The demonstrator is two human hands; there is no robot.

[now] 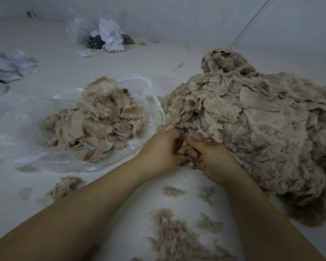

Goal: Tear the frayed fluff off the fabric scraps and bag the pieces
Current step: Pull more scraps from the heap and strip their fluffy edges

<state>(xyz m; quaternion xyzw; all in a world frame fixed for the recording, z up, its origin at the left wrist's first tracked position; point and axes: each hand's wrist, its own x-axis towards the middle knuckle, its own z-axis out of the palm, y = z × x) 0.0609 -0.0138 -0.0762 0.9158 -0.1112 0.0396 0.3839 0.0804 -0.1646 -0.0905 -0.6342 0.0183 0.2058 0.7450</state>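
Pale grey floor (55, 53) beneath a plain wall (177, 14), dim light

I see beige-taupe fabric scraps (252, 117), a clear plastic bag (26, 119) holding the same beige pieces (98, 117), brownish fluff (177, 236), white shreds (111, 36), pale grey floor (51, 48).

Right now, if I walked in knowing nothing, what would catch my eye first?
Most likely the big heap of beige frayed scraps on the right, spreading over much of the white surface. Next, the two hands: the left hand and right hand meet at the heap's near edge, fingers curled round a scrap. To the left, a smaller pile lies on a clear bag, and torn fluff dots the foreground.
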